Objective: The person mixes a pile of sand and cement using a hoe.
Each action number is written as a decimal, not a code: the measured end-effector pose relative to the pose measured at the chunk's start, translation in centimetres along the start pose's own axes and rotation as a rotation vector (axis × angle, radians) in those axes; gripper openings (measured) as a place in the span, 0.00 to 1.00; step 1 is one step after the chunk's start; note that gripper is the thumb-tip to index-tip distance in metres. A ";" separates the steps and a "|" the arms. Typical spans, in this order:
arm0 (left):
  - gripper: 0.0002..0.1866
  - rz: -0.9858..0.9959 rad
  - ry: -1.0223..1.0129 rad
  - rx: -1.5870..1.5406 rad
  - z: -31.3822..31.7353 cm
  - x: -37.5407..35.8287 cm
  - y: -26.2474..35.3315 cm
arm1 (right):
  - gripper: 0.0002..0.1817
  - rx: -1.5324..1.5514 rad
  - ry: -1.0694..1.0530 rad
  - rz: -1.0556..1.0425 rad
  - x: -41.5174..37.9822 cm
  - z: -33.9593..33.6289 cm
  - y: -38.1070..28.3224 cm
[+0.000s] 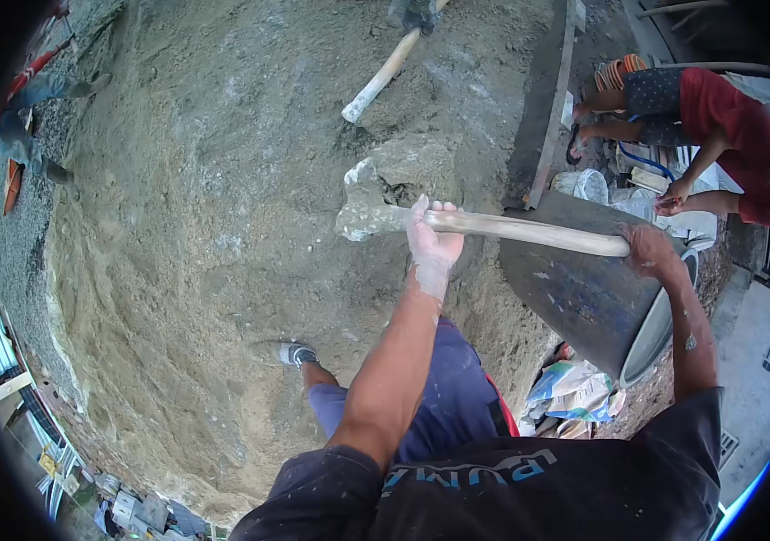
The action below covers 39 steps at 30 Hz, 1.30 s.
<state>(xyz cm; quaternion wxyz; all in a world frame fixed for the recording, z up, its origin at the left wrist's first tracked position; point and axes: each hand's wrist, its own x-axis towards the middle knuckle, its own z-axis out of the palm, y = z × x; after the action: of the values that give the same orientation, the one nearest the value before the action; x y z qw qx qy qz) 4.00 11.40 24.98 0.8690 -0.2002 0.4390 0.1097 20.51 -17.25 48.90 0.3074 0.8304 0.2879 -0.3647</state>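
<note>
My left hand (pixel 433 233) is wrapped around the wooden handle of a hoe (pixel 538 230), close to its head. My right hand (pixel 653 252) grips the far end of the same handle. Pale, dried mortar cakes the hoe's head (pixel 365 203), which lies low against a broad bed of grey-brown sandy mix (pixel 223 225); its blade is partly hidden. Grey dust coats my left hand and wrist. Beneath the handle, on the right, lies a large dark drum (pixel 574 288) on its side.
Another wooden-handled tool (pixel 385 77) reaches in from the top, held by a person. A person in a red shirt (pixel 719 117) bends at the right beside white buckets (pixel 581 185). Printed sacks (pixel 574 392) lie below the drum. Another person's legs (pixel 33 117) show at upper left.
</note>
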 end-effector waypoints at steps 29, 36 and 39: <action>0.15 0.855 0.673 0.607 -28.1 -18.3 53.6 | 0.23 0.701 -0.288 -0.668 8.0 1.1 -86.8; 0.10 0.265 0.453 0.597 -25.0 -13.2 42.1 | 0.23 0.608 -0.401 -0.487 7.6 0.5 -73.6; 0.11 0.220 0.336 0.319 -21.6 -10.5 38.8 | 0.26 0.596 -0.443 -0.581 8.6 -2.9 -66.0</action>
<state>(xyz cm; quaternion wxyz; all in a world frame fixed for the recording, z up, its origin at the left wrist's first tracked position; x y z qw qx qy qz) -31.97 36.39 12.15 0.7872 -0.0270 0.6082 0.0984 -19.73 29.58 23.94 -0.0053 0.6695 0.3187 -0.6709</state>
